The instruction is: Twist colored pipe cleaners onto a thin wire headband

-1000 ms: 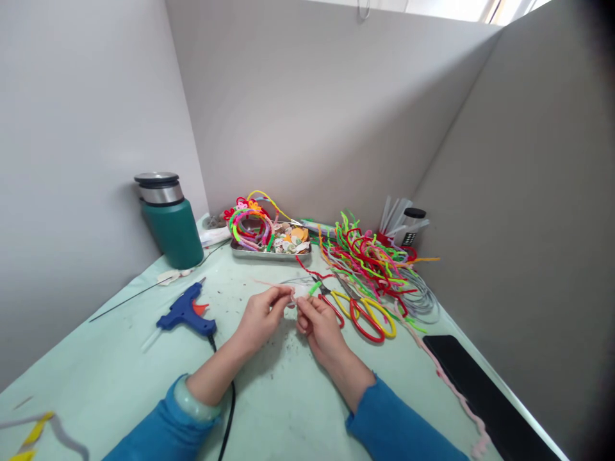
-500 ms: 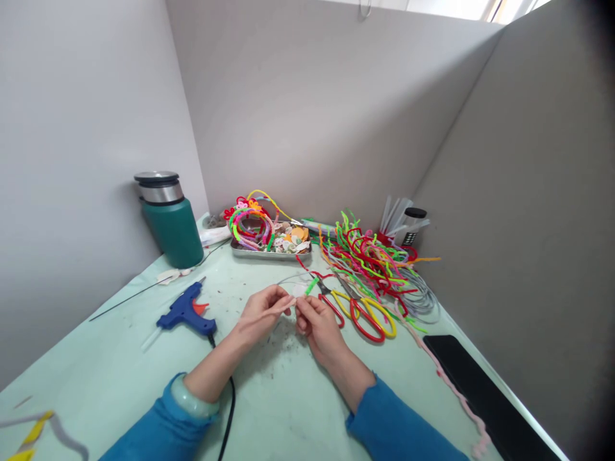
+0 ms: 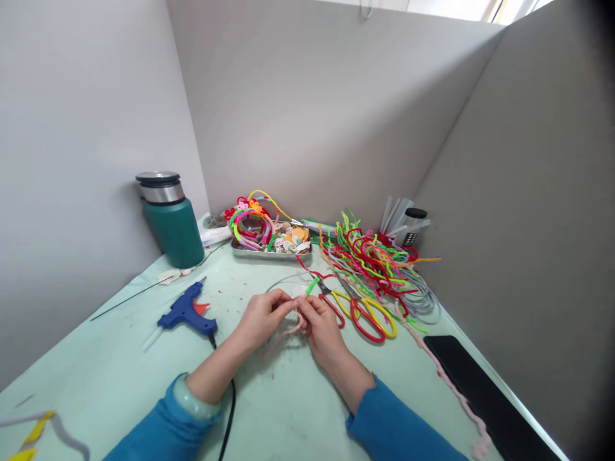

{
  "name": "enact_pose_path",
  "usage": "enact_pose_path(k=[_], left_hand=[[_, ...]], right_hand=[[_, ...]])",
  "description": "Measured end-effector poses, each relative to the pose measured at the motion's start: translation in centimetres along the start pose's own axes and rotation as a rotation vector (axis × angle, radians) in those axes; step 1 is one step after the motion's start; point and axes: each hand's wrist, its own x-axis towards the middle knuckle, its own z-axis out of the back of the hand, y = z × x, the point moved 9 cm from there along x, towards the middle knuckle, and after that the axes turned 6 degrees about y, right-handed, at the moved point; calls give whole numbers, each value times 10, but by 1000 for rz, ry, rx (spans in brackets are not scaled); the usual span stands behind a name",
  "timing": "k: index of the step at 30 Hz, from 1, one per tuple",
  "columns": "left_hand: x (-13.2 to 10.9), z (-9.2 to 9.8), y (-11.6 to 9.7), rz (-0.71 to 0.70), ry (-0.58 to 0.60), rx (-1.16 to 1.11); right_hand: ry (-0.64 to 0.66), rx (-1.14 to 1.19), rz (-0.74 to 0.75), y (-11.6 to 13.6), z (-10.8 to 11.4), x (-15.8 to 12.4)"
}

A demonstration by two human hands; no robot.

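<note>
My left hand [image 3: 264, 315] and my right hand [image 3: 319, 323] meet fingertip to fingertip over the middle of the table. Both pinch a pale pink pipe cleaner [image 3: 287, 332], whose loose end hangs below the fingers toward the left. Just beyond the fingertips lie a whitish round piece [image 3: 300, 289] and a short bright green pipe cleaner piece [image 3: 312, 285]; I cannot tell whether they are joined to the pink one. A thin grey wire [image 3: 283, 280] curves behind my left hand. Right of my right hand are scissors with red and yellow handles [image 3: 369, 320].
A blue glue gun [image 3: 187, 314] with its cord lies left. Behind stand a green bottle [image 3: 173, 230] and a metal tray [image 3: 271, 255] of pipe cleaner rings and cut pieces. Tangled pipe cleaners [image 3: 369, 256] lie back right, and a black flat object [image 3: 480, 390] along the right edge.
The pink pipe cleaner's loose end has swung from over my left wrist down below the fingers. My left fingertips have shifted slightly right, closer to my right hand.
</note>
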Motion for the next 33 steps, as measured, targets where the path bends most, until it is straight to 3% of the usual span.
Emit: enact_pose_path(k=[14, 22, 33], left_hand=[[-5, 5, -15, -62, -42, 188], [-8, 6, -27, -194, -77, 259], [-9, 10, -28, -225, -120, 231]], right_hand=[[-24, -10, -1, 4, -1, -2], [-13, -19, 9, 5, -2, -1], [8, -26, 8, 5, -3, 0]])
